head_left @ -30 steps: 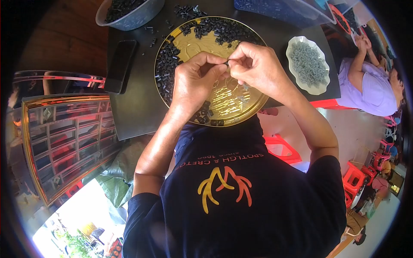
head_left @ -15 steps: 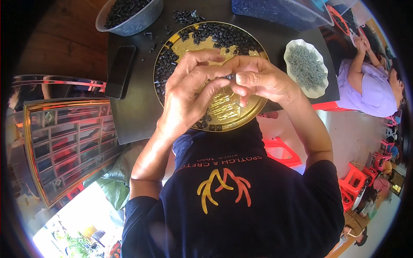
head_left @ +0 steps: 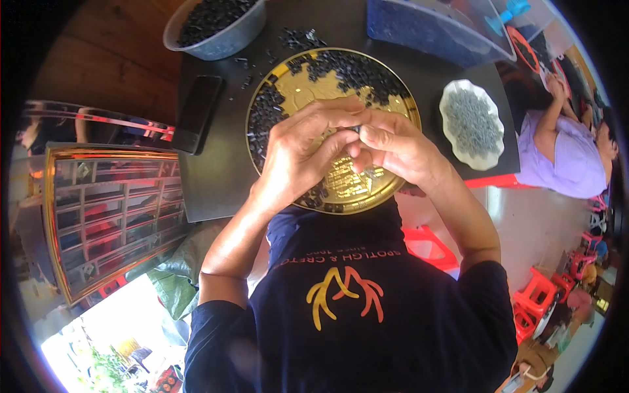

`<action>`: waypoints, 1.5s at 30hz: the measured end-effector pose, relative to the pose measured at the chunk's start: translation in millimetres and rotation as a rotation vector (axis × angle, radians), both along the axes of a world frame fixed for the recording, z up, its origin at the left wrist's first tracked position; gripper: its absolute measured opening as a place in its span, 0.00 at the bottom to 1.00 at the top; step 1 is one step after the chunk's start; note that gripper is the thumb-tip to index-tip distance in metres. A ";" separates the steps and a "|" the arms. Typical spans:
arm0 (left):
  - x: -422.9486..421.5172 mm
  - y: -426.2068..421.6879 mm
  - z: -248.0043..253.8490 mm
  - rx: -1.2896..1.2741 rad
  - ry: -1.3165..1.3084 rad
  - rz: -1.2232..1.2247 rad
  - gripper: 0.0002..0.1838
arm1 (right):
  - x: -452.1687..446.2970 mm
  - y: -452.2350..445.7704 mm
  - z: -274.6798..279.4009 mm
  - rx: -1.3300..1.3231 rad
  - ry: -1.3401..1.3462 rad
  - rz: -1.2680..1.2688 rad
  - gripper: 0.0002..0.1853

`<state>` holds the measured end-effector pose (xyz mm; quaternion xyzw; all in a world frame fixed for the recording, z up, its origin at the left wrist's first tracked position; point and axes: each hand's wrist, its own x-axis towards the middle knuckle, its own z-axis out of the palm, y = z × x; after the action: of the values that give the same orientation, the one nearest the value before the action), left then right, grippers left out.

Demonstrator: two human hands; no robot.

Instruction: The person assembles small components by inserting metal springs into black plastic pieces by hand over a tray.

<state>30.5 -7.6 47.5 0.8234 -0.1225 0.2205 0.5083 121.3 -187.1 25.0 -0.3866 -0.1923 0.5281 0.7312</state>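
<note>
Both hands meet over a round gold tray [head_left: 308, 92] whose rim is lined with small black pieces [head_left: 357, 71]. A small black part [head_left: 356, 129] sits between the fingertips. My left hand [head_left: 304, 141] pinches it from one side, and my right hand [head_left: 400, 141] closes on it from the other. The fingers hide most of the part. Small grey pieces lie on the tray just below my right hand. Right of the tray, a white scalloped dish [head_left: 447, 124] holds a heap of small grey pieces [head_left: 473, 121].
A tub [head_left: 226, 44] of black pieces stands at the upper left, with a dark phone [head_left: 200, 114] below it. At the upper right is a blue translucent bin [head_left: 432, 36]. A person in purple [head_left: 563, 154] sits at the far right, near red stools [head_left: 536, 291].
The view has shifted, so the tray and dish appear lower. Both hands came closer around the black part, after their fingers had spread somewhat half a second ago.
</note>
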 end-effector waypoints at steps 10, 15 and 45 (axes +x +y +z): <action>85.0 143.8 5.7 0.084 -0.103 0.480 0.10 | 17.9 -19.0 -4.1 -0.288 -0.191 -0.132 0.18; 112.3 202.9 9.1 0.372 -0.168 0.572 0.14 | 21.1 -24.0 -5.2 -0.407 -0.366 -0.229 0.16; 2.3 62.8 -11.9 0.247 0.332 0.020 0.07 | -2.0 -58.1 -13.2 -0.535 -1.476 -0.074 0.06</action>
<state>32.9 55.2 35.6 0.9057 -0.0549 0.0701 0.4144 119.3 -245.2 11.8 -0.8066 -0.4815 0.1383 0.3137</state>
